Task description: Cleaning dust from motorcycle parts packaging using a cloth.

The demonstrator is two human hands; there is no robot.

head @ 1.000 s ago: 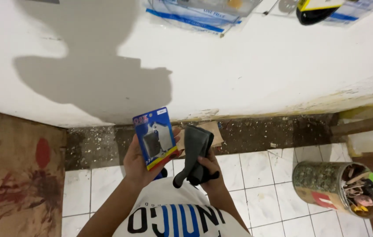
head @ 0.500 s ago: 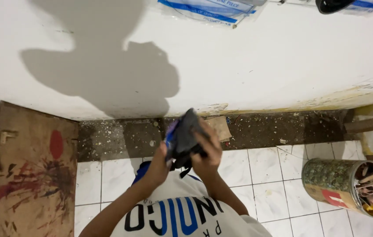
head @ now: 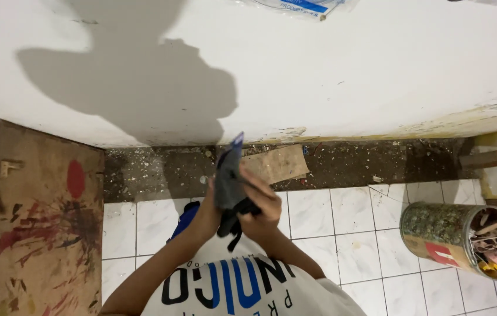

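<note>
Head cam: both hands up at chest height, left hand (head: 206, 212) and right hand (head: 262, 209) gripping a dark pouch (head: 228, 184) edge-on, packaging card (head: 237, 142) pinched behind it, probably for separating them.

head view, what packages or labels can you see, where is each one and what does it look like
Flat card package: held up edge-on between the left hand and right hand, dark grey face, blue edge.
Clear plastic bag: top edge of view, against the white wall, blue and white band.
Round tin: on the tiled floor at right, lying tilted, mottled green-brown wrap with a red patch, full of small tools.
</note>
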